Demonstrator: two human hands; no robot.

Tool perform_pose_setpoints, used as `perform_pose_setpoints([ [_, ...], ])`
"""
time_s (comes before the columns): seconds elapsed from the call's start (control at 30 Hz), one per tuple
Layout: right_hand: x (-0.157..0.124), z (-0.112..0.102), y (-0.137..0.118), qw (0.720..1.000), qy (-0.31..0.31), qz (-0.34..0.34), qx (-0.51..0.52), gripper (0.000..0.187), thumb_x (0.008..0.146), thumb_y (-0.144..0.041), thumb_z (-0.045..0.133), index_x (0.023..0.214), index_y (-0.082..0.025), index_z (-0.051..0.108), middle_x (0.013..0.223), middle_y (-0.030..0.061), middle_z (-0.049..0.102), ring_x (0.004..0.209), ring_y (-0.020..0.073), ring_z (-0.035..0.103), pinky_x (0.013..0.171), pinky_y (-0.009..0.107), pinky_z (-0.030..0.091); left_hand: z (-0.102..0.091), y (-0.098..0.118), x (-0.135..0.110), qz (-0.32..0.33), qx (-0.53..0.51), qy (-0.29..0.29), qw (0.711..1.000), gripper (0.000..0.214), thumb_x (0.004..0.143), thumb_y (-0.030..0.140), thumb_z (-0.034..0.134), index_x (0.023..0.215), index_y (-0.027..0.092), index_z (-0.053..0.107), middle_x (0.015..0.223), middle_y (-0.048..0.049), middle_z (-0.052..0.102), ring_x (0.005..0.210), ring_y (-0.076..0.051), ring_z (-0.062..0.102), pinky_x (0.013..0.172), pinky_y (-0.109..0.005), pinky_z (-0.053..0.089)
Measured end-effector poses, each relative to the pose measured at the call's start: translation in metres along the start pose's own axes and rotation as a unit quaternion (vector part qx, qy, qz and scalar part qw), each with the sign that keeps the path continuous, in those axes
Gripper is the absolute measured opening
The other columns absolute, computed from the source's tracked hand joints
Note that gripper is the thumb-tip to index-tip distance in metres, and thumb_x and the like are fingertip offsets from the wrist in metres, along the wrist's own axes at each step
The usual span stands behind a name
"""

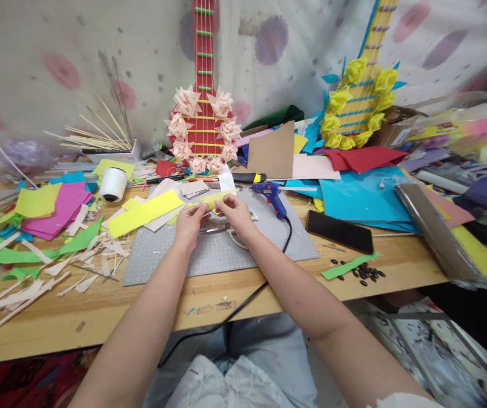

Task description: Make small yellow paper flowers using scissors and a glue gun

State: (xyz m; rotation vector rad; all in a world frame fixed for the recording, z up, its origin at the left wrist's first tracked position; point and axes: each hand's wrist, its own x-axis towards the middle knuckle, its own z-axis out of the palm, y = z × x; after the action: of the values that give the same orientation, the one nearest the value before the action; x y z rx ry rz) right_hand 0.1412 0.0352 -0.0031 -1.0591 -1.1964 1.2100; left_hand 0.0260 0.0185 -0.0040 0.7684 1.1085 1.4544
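Both hands meet over the grey cutting mat [153, 263]. A small strip of yellow craft foam [213, 199] is pinched between the fingertips of my left hand [191, 222] and my right hand [235, 212]. Under the hands lies a pair of scissors [213, 228], partly covered. Just left of them a longer yellow foam strip [146, 213] rests on pale sheets. To the right sits a blue glue gun [272, 197], its black cord running down off the table edge. A roll of tape [238, 239] is partly hidden behind my right wrist.
A red paper guitar [204, 122] with pink flowers and a yellow one [356, 107] lean at the back. A phone [339, 231], black beads [364, 273] and blue sheets [366, 195] lie right. Foam scraps [107, 255] and a white roll [113, 184] cover the left.
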Motion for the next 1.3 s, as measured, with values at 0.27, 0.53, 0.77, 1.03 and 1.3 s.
perform_pose_setpoints([
  [0.27,-0.0022,0.0031,0.0083,0.993,0.020,-0.060,-0.099,0.023,0.067,-0.040,0.058,0.066,-0.019,0.049,0.064,-0.0029,0.055,0.063,0.0119,0.055,0.063,0.027,0.046,-0.0001,-0.0042,0.0033,0.021,0.038,0.020,0.999,0.029,0.053,0.035,0.074,0.068,0.013,0.064,0.067,-0.0019,0.064,0.061,-0.011,0.059,0.065,-0.026,0.048],
  [0.53,-0.0047,0.0028,0.0006,0.996,0.012,-0.060,-0.064,0.021,0.065,-0.038,0.058,0.065,-0.018,0.049,0.061,-0.0033,0.053,0.057,0.0096,0.051,0.058,0.024,0.044,0.0050,0.0023,-0.0036,0.006,0.019,0.000,1.000,0.026,0.056,0.032,0.071,0.068,0.014,0.056,0.068,0.0007,0.061,0.059,-0.011,0.060,0.064,-0.027,0.049],
  [0.77,-0.0026,0.0011,0.0039,0.995,0.013,-0.046,-0.085,0.020,0.065,-0.037,0.058,0.067,-0.018,0.051,0.064,-0.0021,0.055,0.060,0.0111,0.054,0.061,0.026,0.046,0.0035,0.0035,-0.0027,-0.004,0.016,0.016,1.000,0.029,0.055,0.027,0.072,0.076,0.013,0.059,0.068,-0.0010,0.062,0.058,-0.012,0.061,0.068,-0.030,0.049],
  [1.03,-0.0050,0.0012,0.0029,0.991,0.008,-0.046,-0.124,0.019,0.067,-0.036,0.057,0.067,-0.017,0.054,0.065,0.0007,0.060,0.063,0.0125,0.057,0.062,0.026,0.045,0.0016,0.0039,-0.0015,0.004,0.025,0.029,0.999,0.034,0.049,0.029,0.076,0.075,0.012,0.061,0.065,-0.0006,0.062,0.055,-0.010,0.058,0.066,-0.028,0.049],
  [1.3,-0.0025,0.0006,0.0068,0.991,0.006,-0.044,-0.127,0.021,0.068,-0.036,0.057,0.072,-0.016,0.056,0.070,0.0029,0.063,0.065,0.0139,0.060,0.065,0.028,0.047,0.0009,0.0053,-0.0017,0.002,0.024,0.038,0.999,0.038,0.044,0.029,0.078,0.074,0.011,0.062,0.064,-0.0013,0.062,0.055,-0.010,0.057,0.066,-0.028,0.048],
])
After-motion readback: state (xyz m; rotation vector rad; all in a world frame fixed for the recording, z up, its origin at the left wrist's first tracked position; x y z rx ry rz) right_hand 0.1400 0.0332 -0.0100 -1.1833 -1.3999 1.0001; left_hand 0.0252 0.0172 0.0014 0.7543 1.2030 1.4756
